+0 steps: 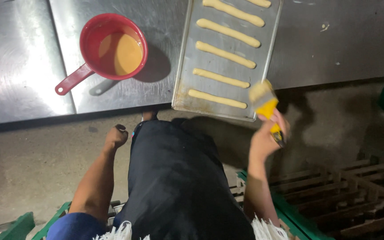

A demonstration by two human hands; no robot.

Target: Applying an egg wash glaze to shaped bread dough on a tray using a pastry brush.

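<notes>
Head view: I look straight down past my dark apron [178, 178] to the floor and the edge of a steel table [334, 44].
Right hand: my right hand [267, 138] is raised just off the table's near edge, fingers [279, 121] curled tight around the handle of a yellow brush [265, 104].
Brush: its pale bristles point up and away from me, at the tray's near right corner (whether they touch the rim I cannot tell); the handle runs down through my fist and a dark tip shows below it.
Left hand: my left hand [115, 136] hangs below the table edge, fingers folded loosely into a fist, holding nothing that I can see and touching nothing.
Tray: a metal tray [184, 84] lies on the table, tilted a little, its near end over the table's edge.
Dough: pale strips [221, 78] lie across the tray in a row, one after another, apart from each other (six show, the farthest cut off by the frame).
Cup: a red cup [87, 35] with a handle stands left of the tray, well apart from both hands, with tan liquid [121, 53] in it.
Crates: green crates [290, 209] and dark wooden slats sit on the floor by my right arm.
</notes>
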